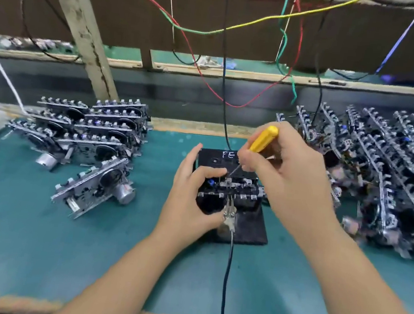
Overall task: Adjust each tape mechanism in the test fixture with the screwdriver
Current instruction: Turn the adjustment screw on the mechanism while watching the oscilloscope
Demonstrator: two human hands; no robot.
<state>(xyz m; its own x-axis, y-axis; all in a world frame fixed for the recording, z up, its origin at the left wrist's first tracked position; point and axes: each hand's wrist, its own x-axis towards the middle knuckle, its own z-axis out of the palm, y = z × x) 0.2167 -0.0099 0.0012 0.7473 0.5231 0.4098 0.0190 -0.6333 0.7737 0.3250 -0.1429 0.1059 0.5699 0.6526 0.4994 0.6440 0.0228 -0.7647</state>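
Observation:
A black test fixture sits on the green mat in the middle of the bench. A tape mechanism rests in it, with metal clips and a black cable at its front. My left hand grips the mechanism's left side, thumb over the top. My right hand holds a yellow-handled screwdriver, tilted down to the left. Its thin blade touches the top of the mechanism, just behind my left thumb.
A stack of tape mechanisms lies to the left, one loose unit nearer me. A bigger pile fills the right side. Coloured wires hang over the back. The black cable runs toward the front edge.

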